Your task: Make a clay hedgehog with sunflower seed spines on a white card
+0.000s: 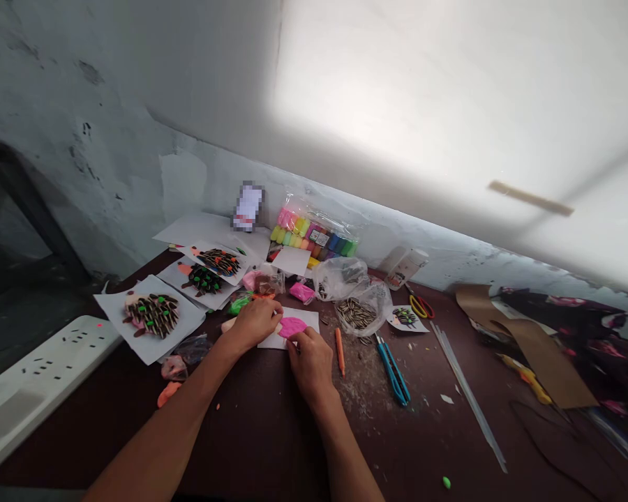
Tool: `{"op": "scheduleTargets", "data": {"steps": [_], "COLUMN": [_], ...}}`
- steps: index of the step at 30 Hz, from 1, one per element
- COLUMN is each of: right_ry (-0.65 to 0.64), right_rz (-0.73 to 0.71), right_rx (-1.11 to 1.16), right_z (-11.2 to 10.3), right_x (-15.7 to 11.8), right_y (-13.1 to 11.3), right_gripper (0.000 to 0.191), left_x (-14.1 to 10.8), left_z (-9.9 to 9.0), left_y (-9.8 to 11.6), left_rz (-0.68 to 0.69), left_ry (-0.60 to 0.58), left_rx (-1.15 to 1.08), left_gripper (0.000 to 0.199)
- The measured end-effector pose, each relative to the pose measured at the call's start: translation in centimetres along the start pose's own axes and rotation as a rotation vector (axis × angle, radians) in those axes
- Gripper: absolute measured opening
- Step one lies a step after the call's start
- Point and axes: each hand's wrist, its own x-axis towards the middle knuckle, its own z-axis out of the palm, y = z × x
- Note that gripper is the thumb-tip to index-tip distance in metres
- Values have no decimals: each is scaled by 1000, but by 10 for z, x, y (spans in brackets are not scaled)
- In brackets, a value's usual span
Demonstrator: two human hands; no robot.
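Observation:
A flat piece of bright pink modelling clay lies on a small white paper in front of me. My left hand is closed, its fingers curled at the clay's left edge, with the fingertips partly hidden. On the lower right edge of the clay, my right hand presses with bent fingers and thumb. A pale peach lump shows beside my left wrist. Just right of my right hand lies an orange pen-like stick.
Hedgehog figures with seed spines rest on papers at left. An open plastic bag of striped seeds, blue-handled scissors and a yellow glue gun lie rightward. Coloured clay packs stand behind; a power strip sits left.

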Motion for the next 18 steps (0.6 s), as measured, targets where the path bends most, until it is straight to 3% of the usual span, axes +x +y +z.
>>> {"op": "scheduleTargets", "data": {"steps": [18], "right_ry": [-49], "right_rz": [-17], "right_rx": [-130], "right_z": [1], "right_x": [2], "right_y": [-10], "right_gripper": [17], "left_x": [-3], "left_z": [6], "left_y": [2], "left_rz": [107], "left_ry": [-48], "left_rx": [76], "left_gripper": [29]}}
